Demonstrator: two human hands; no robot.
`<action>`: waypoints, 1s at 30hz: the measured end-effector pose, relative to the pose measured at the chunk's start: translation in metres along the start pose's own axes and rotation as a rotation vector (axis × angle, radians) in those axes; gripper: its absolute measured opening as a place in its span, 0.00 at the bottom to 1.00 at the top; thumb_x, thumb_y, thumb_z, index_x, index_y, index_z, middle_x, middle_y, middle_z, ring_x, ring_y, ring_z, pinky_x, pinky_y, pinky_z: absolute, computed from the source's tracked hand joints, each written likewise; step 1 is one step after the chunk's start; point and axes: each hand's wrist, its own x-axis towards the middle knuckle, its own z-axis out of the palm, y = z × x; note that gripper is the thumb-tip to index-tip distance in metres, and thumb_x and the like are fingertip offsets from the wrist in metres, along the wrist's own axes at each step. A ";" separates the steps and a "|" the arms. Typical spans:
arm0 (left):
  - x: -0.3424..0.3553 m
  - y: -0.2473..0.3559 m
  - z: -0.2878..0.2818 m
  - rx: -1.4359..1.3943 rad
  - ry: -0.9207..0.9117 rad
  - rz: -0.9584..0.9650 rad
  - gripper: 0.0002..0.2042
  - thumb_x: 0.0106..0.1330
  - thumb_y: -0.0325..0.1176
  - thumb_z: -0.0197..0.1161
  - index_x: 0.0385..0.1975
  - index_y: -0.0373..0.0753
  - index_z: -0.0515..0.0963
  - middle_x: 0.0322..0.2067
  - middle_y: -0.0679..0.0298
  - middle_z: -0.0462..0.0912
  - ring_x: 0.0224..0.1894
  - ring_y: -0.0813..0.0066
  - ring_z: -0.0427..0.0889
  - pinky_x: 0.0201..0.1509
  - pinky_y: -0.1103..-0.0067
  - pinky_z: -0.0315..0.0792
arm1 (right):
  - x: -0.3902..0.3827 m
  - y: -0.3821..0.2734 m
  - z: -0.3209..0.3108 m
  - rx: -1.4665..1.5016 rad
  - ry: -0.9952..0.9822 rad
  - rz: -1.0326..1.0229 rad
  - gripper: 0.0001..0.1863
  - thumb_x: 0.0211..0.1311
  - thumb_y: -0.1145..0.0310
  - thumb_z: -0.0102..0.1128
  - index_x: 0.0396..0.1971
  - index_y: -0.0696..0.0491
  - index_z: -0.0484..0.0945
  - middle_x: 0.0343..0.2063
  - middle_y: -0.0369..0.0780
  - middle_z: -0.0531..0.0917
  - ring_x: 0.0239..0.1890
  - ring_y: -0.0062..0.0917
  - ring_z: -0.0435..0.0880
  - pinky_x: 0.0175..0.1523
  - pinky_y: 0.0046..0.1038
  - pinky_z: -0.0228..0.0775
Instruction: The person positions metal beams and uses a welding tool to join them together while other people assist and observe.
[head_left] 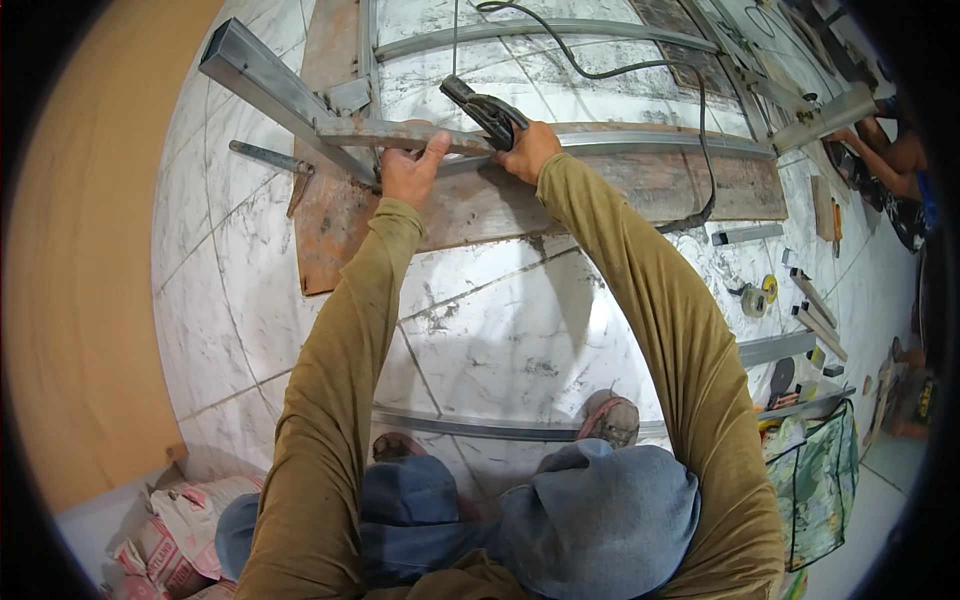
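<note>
My right hand (528, 153) is closed around a black welding electrode holder (478, 110). A thin rod (456, 40) rises from its jaws. My left hand (411, 176) grips a flat, worn bar (375, 132) from below, its thumb on the near face. The bar's left end meets a square metal tube (265, 85) that slants up to the left. Under both hands lies the near rail (650, 144) of a metal frame, over a stained wooden board (600, 196). Where the bar's right end lies behind my right hand is hidden.
A hammer-like tool (265, 154) rests left of the frame. A black cable (707, 140) loops across the frame. Tape rolls (760, 297), short metal tube pieces (818, 315) and a patterned bag (815, 490) lie at right. Another person's arm (885, 150) shows at far right.
</note>
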 end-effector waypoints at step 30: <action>0.002 -0.001 -0.003 0.140 0.072 -0.005 0.19 0.62 0.41 0.75 0.41 0.32 0.80 0.36 0.62 0.83 0.36 0.75 0.81 0.41 0.77 0.77 | 0.004 0.001 0.003 -0.005 -0.003 -0.031 0.29 0.47 0.59 0.75 0.48 0.56 0.78 0.38 0.53 0.86 0.44 0.48 0.85 0.51 0.40 0.78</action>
